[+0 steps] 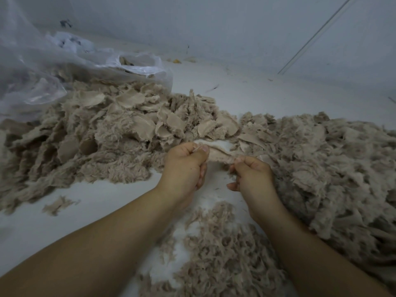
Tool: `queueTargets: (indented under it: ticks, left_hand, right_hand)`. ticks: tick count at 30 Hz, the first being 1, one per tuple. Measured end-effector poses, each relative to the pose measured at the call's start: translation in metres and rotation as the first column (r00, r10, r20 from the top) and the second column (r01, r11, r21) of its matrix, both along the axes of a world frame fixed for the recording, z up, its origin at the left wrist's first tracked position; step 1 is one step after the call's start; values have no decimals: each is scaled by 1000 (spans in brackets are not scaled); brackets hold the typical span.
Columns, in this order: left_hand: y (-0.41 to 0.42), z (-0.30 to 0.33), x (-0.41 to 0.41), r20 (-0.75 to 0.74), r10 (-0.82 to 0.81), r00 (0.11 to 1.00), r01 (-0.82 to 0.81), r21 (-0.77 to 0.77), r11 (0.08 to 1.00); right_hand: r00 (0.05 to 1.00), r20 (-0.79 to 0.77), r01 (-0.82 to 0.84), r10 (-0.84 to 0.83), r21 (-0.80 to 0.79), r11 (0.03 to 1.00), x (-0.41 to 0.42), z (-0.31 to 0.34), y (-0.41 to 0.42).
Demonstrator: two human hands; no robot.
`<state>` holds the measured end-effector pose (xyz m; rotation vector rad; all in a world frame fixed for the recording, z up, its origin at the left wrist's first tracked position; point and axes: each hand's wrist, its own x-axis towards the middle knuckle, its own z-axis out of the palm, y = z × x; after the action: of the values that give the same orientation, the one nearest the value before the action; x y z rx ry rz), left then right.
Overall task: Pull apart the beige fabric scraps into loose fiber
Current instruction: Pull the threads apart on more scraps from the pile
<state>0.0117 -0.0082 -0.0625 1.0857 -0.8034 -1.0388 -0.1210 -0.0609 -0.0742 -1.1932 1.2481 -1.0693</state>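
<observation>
I see both hands mid-frame, w/ one scrap (pixel 218 155) stretched between them, just above the white floor (pixel 120 194). Left hand (pixel 185 168) is fisted, thumb and curled fingers clamped on the scrap's left end. Right hand (pixel 249 173) pinches the right end w/ thumb and forefinger, other fingers curled loosely below. Scrap is beige, fuzzy pile on one side, paler smooth backing showing along its top edge; it's pulled fairly taut, edges frayed.

Behind and left of the hands lies a big pile (pixel 96 133) of the same scraps, some flipped to show flat backing, others shaggy side up. On the right a second heap (pixel 325 159), fluffier, touching my right forearm. In the foreground btwn the arms, loose fiber (pixel 216 249) is spread thin over the floor, wispy, white showing through. A small tuft (pixel 57 205) sits apart at left. Clear plastic bag (pixel 42 67) at upper left, its mouth touching the pile. Grey wall (pixel 235 24) behind.
</observation>
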Motion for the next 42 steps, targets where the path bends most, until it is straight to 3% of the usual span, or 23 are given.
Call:
queueTargets:
  ticks: [21, 24, 30, 35, 42]
  left_hand:
    - [5, 2, 2, 30, 61, 998, -60, -31, 998]
    - [5, 1, 2, 48, 16, 999, -15, -19, 1000]
    - [2, 0, -1, 100, -114, 989, 109, 49, 993]
    - [1, 1, 2, 132, -171, 976, 156, 115, 981]
    - [-2, 1, 2, 51, -13, 999, 12, 23, 1000]
  right_hand:
    - [994, 23, 104, -106, 56, 993, -2, 3, -3]
    - [997, -76, 28, -33, -60, 998, -1, 0, 5]
    - [1000, 13, 3, -2, -93, 996, -3, 3, 7]
    - [989, 10, -145, 150, -211, 967, -5, 4, 12]
    - [990, 34, -130, 138, -187, 974, -7, -1, 6]
